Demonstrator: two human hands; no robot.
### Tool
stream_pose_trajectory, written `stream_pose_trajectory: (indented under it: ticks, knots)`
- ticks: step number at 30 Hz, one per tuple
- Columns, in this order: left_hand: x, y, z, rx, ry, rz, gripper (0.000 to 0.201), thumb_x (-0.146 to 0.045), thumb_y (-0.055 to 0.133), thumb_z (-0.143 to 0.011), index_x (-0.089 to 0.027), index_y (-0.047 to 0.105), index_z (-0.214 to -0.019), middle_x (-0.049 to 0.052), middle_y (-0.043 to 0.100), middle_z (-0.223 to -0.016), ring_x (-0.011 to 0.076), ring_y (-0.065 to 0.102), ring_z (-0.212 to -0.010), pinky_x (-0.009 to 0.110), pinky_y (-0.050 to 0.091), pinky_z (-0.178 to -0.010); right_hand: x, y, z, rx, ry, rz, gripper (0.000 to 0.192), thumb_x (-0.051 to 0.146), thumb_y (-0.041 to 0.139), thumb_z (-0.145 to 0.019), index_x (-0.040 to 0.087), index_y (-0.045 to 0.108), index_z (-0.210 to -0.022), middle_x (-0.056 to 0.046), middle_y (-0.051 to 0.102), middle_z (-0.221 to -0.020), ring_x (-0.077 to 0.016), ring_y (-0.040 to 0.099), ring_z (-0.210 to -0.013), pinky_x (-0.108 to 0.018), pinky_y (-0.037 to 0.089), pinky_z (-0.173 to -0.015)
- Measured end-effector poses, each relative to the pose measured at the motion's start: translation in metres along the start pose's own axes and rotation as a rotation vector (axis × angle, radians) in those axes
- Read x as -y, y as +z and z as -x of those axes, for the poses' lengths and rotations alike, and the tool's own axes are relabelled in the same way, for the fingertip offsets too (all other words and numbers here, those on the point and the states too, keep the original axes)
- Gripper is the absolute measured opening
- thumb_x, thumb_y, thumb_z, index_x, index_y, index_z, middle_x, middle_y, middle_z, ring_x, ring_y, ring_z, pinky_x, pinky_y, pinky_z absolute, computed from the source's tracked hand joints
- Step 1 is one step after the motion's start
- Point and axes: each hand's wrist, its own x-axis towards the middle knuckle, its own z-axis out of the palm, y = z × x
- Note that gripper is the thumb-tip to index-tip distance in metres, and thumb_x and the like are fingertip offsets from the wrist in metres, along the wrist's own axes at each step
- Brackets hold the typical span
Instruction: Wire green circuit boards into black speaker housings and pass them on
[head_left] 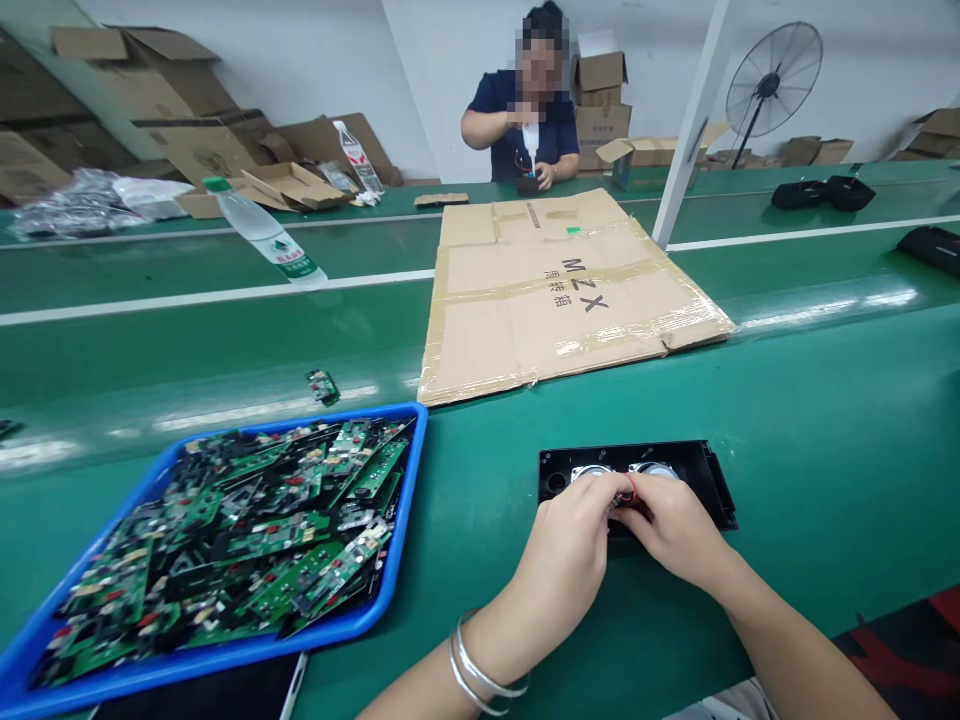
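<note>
A black plastic speaker housing [716, 490] lies on the green work surface in front of me, with two round silver-rimmed speakers [654, 468] set in it. Over its middle, my left hand [570, 535] and my right hand [679, 525] meet with their fingertips close together. Both are closed in a pinch around thin wires, of which a red wire [630, 487] shows between the fingers. What the wire ends join to is hidden by my fingers. Two silver bangles [480, 675] circle my left wrist.
A blue tray [409, 510] heaped with green circuit boards [277, 535] stands at left; one loose board [322, 386] lies behind it. A flattened cardboard box [517, 300] lies ahead. A water bottle [266, 235] rests farther left. Across the bench, a person [495, 100] works with a white bottle.
</note>
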Motion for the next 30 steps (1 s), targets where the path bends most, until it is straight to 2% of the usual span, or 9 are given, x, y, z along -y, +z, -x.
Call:
stream_pose_trajectory:
  ticks: [3,6,10,12,16,20,22,26,30]
  knots:
    - [-0.001,-0.004,-0.002,0.007,-0.025,-0.019,0.032,-0.008,0.034,-0.089,-0.025,0.052,-0.109,0.001,0.063,-0.103,0.016,0.061,-0.089,0.027,0.05,-0.073,0.001,-0.005,-0.002,0.035,0.11,-0.139,0.01,0.015,0.057,-0.082,0.02,0.057,-0.09,0.002,0.058,-0.071,-0.0126,0.053,-0.06,-0.023,0.04,-0.053]
    - [-0.003,-0.011,-0.004,0.031,-0.084,-0.035,0.031,-0.008,0.037,-0.088,-0.023,0.051,-0.111,0.003,0.064,-0.104,0.0186,0.062,-0.093,0.029,0.05,-0.077,-0.006,-0.015,-0.001,0.022,0.182,-0.328,0.039,0.025,0.063,-0.08,0.022,0.051,-0.117,0.001,0.062,-0.079,-0.011,0.054,-0.057,-0.022,0.046,-0.054]
    - [-0.006,-0.022,-0.005,0.036,-0.136,-0.061,0.029,-0.006,0.041,-0.086,-0.021,0.052,-0.108,0.004,0.066,-0.103,0.0202,0.063,-0.095,0.031,0.049,-0.082,-0.025,-0.028,0.002,-0.38,0.22,-0.263,0.033,0.037,0.053,-0.088,0.017,0.053,-0.114,-0.007,0.063,-0.091,-0.0154,0.06,-0.073,-0.028,0.052,-0.068]
    - [-0.005,-0.026,-0.005,0.044,-0.146,-0.067,0.028,-0.007,0.044,-0.085,-0.022,0.052,-0.108,0.003,0.067,-0.098,0.0196,0.064,-0.092,0.03,0.05,-0.081,-0.031,-0.032,0.002,-0.461,0.155,-0.136,0.032,0.04,0.048,-0.09,0.018,0.054,-0.113,-0.009,0.061,-0.101,-0.0194,0.059,-0.089,-0.035,0.05,-0.08]
    - [0.0,-0.035,-0.006,0.055,-0.16,-0.082,0.024,-0.012,0.055,-0.082,-0.022,0.055,-0.104,0.001,0.067,-0.096,0.0183,0.063,-0.085,0.029,0.049,-0.077,-0.03,-0.036,0.001,-0.074,-0.075,0.127,0.068,0.06,0.054,-0.081,0.023,0.037,-0.135,-0.011,0.032,-0.142,-0.0293,0.026,-0.131,-0.052,0.029,-0.106]
    - [0.006,-0.044,-0.009,0.029,-0.137,-0.119,0.021,-0.021,0.064,-0.076,-0.022,0.058,-0.097,0.0,0.066,-0.094,0.016,0.06,-0.074,0.026,0.047,-0.067,-0.023,-0.033,-0.001,0.206,-0.146,0.409,0.112,0.059,0.078,-0.056,0.023,0.019,-0.144,-0.014,0.014,-0.148,-0.0357,0.012,-0.135,-0.061,0.013,-0.108]
    - [0.008,-0.047,-0.012,0.04,-0.153,-0.122,0.016,-0.032,0.065,-0.076,-0.02,0.059,-0.084,0.0,0.065,-0.083,0.0152,0.057,-0.066,0.024,0.043,-0.059,-0.02,-0.032,-0.003,0.208,-0.153,0.482,0.109,0.043,0.084,-0.053,0.026,0.025,-0.142,-0.013,0.024,-0.144,-0.0359,0.021,-0.132,-0.061,0.018,-0.106]
    - [0.01,-0.048,-0.018,0.106,-0.268,-0.06,0.043,-0.052,0.049,-0.082,-0.017,0.049,-0.057,-0.001,0.055,-0.054,0.0124,0.048,-0.049,0.022,0.034,-0.047,-0.015,-0.029,-0.002,0.164,-0.159,0.514,0.09,0.03,0.082,-0.054,0.026,0.039,-0.134,-0.012,0.037,-0.133,-0.0355,0.033,-0.124,-0.061,0.024,-0.103]
    - [0.01,-0.042,-0.02,0.132,-0.334,0.033,0.045,-0.053,0.042,-0.085,-0.018,0.046,-0.056,-0.003,0.051,-0.049,0.0114,0.046,-0.043,0.022,0.033,-0.045,-0.011,-0.029,0.009,0.138,-0.119,0.507,0.075,0.031,0.079,-0.058,0.023,0.045,-0.125,-0.013,0.038,-0.132,-0.0351,0.031,-0.123,-0.059,0.025,-0.102]
